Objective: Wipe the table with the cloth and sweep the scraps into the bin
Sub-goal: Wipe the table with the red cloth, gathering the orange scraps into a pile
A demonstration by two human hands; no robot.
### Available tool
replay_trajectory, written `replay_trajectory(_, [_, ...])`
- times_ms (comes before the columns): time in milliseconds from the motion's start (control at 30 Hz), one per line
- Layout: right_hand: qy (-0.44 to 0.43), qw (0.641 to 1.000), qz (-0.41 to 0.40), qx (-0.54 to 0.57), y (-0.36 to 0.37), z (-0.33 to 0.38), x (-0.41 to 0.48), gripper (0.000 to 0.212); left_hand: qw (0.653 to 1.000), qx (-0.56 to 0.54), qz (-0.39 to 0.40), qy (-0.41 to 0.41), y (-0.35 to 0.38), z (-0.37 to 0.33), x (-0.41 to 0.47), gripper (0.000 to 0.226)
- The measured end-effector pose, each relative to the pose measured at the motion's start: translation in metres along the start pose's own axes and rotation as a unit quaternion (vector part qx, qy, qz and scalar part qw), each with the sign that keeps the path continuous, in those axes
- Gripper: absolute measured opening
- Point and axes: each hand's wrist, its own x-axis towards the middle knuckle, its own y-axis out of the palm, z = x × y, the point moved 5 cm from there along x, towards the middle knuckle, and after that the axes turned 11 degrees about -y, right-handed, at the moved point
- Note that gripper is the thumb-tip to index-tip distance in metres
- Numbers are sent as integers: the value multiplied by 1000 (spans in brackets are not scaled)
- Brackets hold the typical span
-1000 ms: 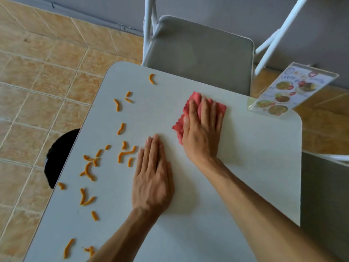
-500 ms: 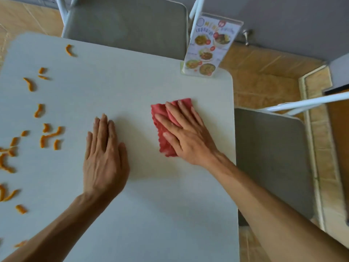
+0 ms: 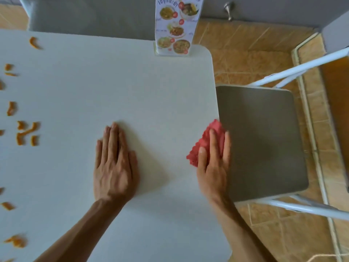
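A red cloth lies at the right edge of the white table. My right hand presses flat on the cloth, fingers stretched over it. My left hand rests palm down on the bare table middle, holding nothing. Several orange scraps are scattered along the table's left side, one more near the far left corner. The bin is out of view.
A menu stand sits at the table's far edge. A grey folding chair stands tight against the right edge, another chair at the far side. Tiled floor lies around.
My right hand has slid the cloth from the table's far middle toward the right edge. The view has swung right, so the scraps now sit at the left border and the bin has left the view.
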Motion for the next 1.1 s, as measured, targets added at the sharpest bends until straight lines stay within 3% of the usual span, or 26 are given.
replay_trajectory(33, [4,1000,-2,-24,-1,15,-20,54,1000,1,1,0,-1,0,0,60])
replay_trajectory(100, [-168,981,92,-26,3,46,-65,57,1000,2,3,-3,-1,1,0,60])
replay_trajectory(167, [-341,923,179,13,-6,60,-94,61,1000,-1,8,-6,-1,0,0,60])
replay_trajectory(200, [-379,903,201,28,-10,56,-92,61,1000,-4,7,-7,0,-1,0,60])
replay_trajectory(267, [-357,916,176,37,-10,39,-67,58,1000,-6,1,-9,-1,-1,1,60])
replay_trajectory(367, [-149,987,41,46,-7,23,-14,55,1000,-6,-4,-5,-1,-1,-1,60])
replay_trajectory(433, [-52,998,1,37,1,35,-15,56,1000,-12,-7,-5,-1,0,-1,60])
replay_trajectory(500, [-133,988,68,43,5,57,-54,57,1000,-21,-4,-5,-2,-2,-2,60])
replay_trajectory(567, [-283,944,164,46,0,65,-105,57,1000,-26,-5,0,-4,-1,-1,60])
replay_trajectory(633, [-369,904,211,36,-11,51,-136,58,1000,-31,0,3,-4,2,0,60])
replay_trajectory(700, [-367,907,201,39,-18,38,-131,57,999,-40,10,8,-6,3,2,60])
replay_trajectory(767, [-290,943,154,47,-15,40,-97,57,997,-68,24,10,-13,3,1,60])
replay_trajectory(867, [-140,988,61,27,11,64,-26,58,993,-96,15,-62,-25,24,-21,60])
replay_trajectory(967, [-74,997,15,-13,42,112,28,52,989,-70,-2,-131,-30,71,-69,59])
replay_trajectory(1033, [-123,992,15,-31,59,154,32,48,990,-38,1,-139,-29,99,-101,59])
replay_trajectory(1100, [-289,955,72,-16,75,195,11,49,991,-15,4,-131,-27,113,-118,59])
